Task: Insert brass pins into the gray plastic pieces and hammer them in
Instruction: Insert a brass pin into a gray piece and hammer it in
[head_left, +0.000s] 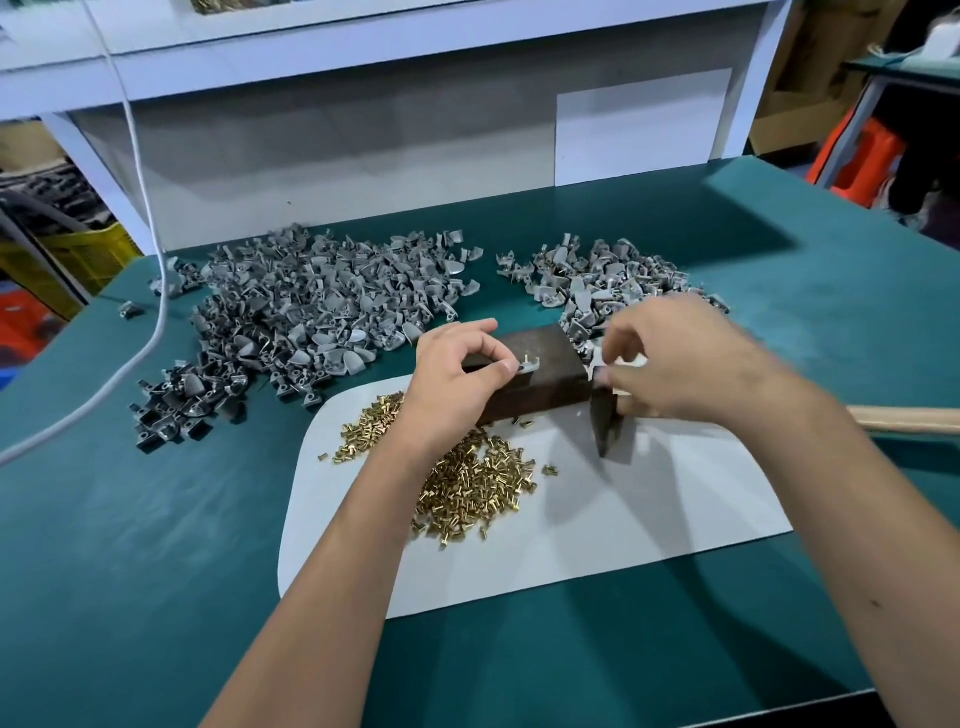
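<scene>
A dark block (540, 364) lies on the white mat (649, 499). On the block's top sits a gray plastic piece (529, 365) with a pin standing in it. My left hand (457, 379) pinches that piece at its left end. My right hand (680, 358) grips the hammer, whose dark head (605, 415) points down at the mat right of the block and whose wooden handle (904, 420) sticks out to the right. Loose brass pins (472, 483) lie heaped on the mat under my left forearm.
A large heap of gray pieces (311, 312) fills the back left of the green table (156, 545); a smaller heap (608, 286) lies back right. A white cable (156, 312) hangs down at the left. A white shelf frame (363, 78) stands behind.
</scene>
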